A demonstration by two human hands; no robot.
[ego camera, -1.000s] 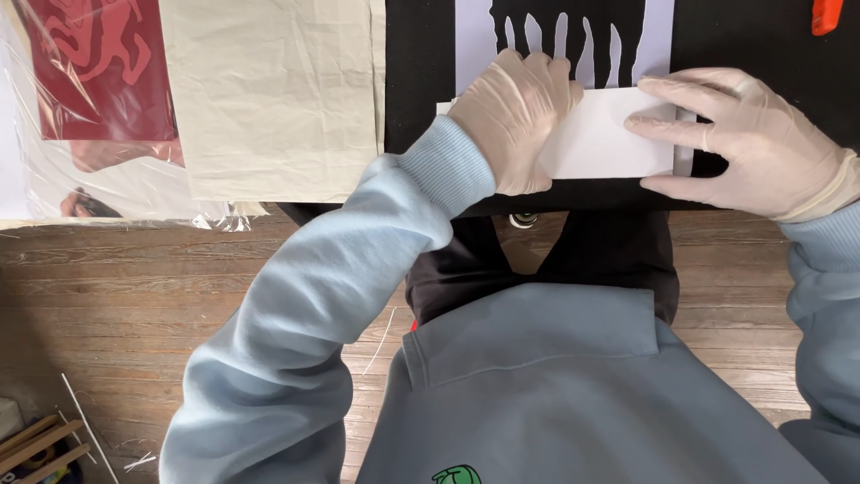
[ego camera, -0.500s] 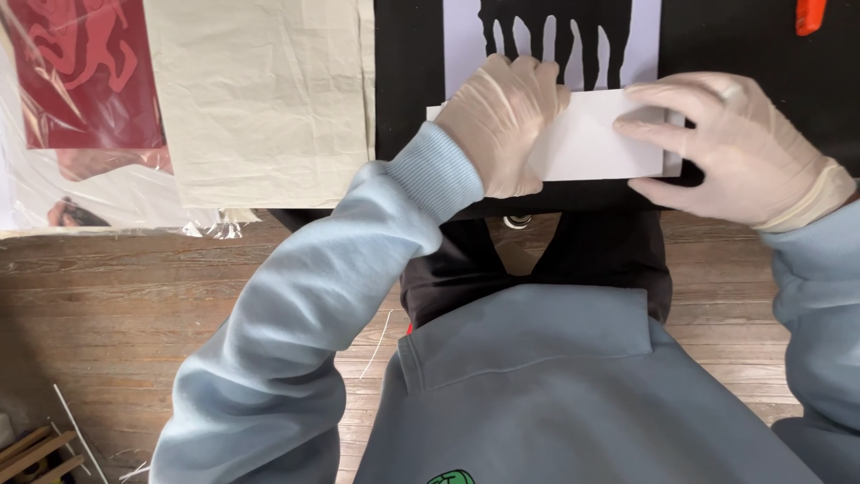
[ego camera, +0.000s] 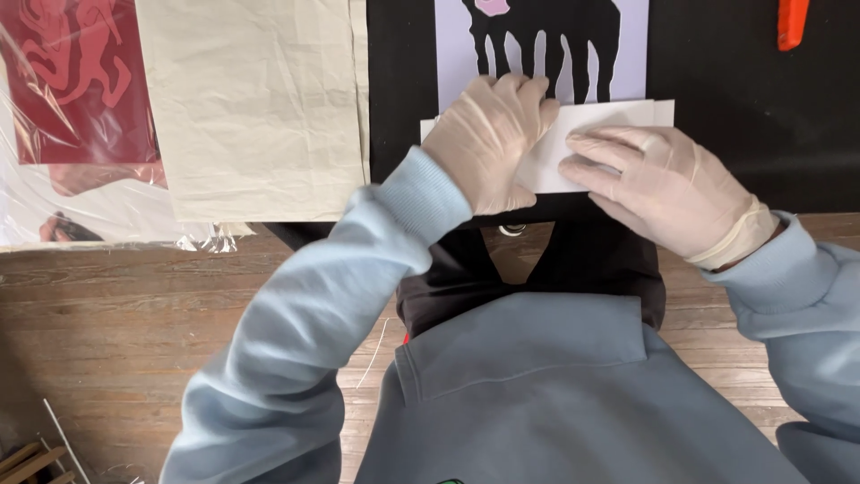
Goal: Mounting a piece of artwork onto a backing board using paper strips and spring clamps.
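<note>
We press both gloved hands, left [ego camera: 491,143] and right [ego camera: 663,184], flat and open-palmed, gripping nothing, on the white sheet [ego camera: 582,134] lying on the black cloth [ego camera: 743,116] below the printed design [ego camera: 542,45]; next, we judge, calls for even smoothing.

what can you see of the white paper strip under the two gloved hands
The flat white rectangular paper strip looks like thin, matte paper or card, seemingly two layers slightly offset at its right end. It lies flat across a black fabric surface, overlapping the bottom edge of a pale sheet with a black dripping print. The gloved left hand presses its left part; the gloved right hand covers its lower middle.
</note>
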